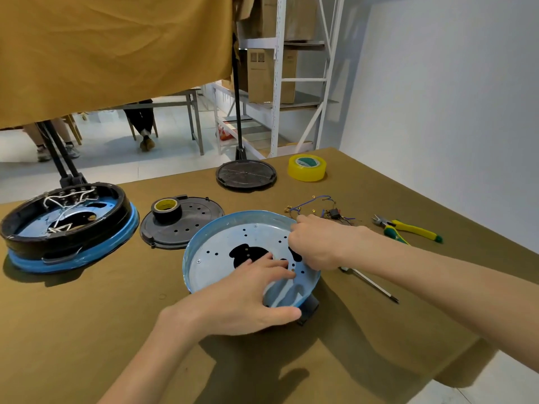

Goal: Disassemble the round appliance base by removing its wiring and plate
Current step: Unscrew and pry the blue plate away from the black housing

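Round blue-rimmed metal plate (233,243) is tilted on the brown table (87,316), open face up. Near rim is gripped by left hand (248,298), thumb outside; far-right rim is pinched by right hand (318,243). No long axis.

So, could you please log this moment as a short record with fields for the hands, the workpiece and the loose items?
workpiece: blue round plate, tilted, near edge lifted
left hand: grips the plate's near rim, fingers inside, thumb outside
right hand: fingers curled at the plate's far right rim
removed wiring: lies behind the plate
tools: pliers, screwdriver, right of the plate
second base: far left, white wires inside
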`<state>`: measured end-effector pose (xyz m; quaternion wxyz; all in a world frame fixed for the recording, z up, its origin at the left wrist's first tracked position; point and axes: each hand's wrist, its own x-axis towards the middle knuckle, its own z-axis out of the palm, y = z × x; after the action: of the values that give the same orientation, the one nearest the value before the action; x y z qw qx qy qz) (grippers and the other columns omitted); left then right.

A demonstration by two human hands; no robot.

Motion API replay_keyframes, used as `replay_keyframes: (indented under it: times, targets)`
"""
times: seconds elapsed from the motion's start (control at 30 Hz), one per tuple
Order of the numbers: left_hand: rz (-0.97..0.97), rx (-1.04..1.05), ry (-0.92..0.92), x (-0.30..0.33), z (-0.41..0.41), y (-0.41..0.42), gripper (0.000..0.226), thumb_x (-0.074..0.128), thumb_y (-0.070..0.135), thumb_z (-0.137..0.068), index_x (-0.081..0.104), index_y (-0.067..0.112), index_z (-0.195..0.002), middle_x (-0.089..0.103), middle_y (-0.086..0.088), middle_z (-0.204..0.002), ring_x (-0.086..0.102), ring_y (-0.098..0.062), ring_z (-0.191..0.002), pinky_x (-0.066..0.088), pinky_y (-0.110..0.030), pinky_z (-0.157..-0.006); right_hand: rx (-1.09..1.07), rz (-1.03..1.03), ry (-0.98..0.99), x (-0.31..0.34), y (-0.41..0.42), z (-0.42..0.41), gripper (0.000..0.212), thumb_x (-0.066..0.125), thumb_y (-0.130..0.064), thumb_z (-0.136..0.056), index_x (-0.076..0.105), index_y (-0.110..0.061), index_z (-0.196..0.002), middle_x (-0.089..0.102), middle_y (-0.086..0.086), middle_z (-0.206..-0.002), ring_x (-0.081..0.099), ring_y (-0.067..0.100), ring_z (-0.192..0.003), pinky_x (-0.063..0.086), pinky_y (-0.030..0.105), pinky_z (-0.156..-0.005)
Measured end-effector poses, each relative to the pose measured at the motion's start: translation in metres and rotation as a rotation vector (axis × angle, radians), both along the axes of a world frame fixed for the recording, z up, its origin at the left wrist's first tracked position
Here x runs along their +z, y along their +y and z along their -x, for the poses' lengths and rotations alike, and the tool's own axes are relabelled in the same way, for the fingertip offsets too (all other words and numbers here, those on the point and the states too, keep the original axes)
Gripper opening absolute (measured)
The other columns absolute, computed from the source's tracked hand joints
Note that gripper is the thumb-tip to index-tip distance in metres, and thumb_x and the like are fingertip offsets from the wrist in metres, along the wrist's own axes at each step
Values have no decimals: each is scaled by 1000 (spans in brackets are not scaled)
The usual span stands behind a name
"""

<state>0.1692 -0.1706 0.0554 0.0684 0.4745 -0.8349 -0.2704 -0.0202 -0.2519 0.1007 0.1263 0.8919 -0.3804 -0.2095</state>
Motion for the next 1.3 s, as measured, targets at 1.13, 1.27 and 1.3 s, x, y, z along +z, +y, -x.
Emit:
replay_keyframes:
  times: [1.13, 1.27, 1.3]
  targets:
    - [19, 163, 44, -20, 36, 5, 75, 34, 87, -87, 41, 46, -149, 25, 20, -164, 22, -8, -151, 38, -43, -119, -129, -117, 0, 13, -12, 4, 29, 60, -9, -95, 43, -12, -72, 51, 9, -78, 57, 33, -83, 51, 41, -70]
    - [18, 166, 41, -19, 36, 6, 73, 35, 87, -86, 41, 49, -148, 25, 21, -163, 25, -7, -150, 39, -43, -118, -229, -262, -101, 18, -17, 9, 17, 63, -11, -91, 66, -3, -76, 62, 17, -80, 55, 33, -70, 39, 34, -58]
    - [18, 168, 43, -19, 36, 6, 73, 35, 87, -86, 41, 49, -147, 25, 22, -163, 26, -7, -149, 40, -43, -117, -228, -258, -109, 17, -16, 10, 26, 64, -16, -92, 61, -7, -68, 57, 12, -72, 50, 29, -64, 38, 34, -55]
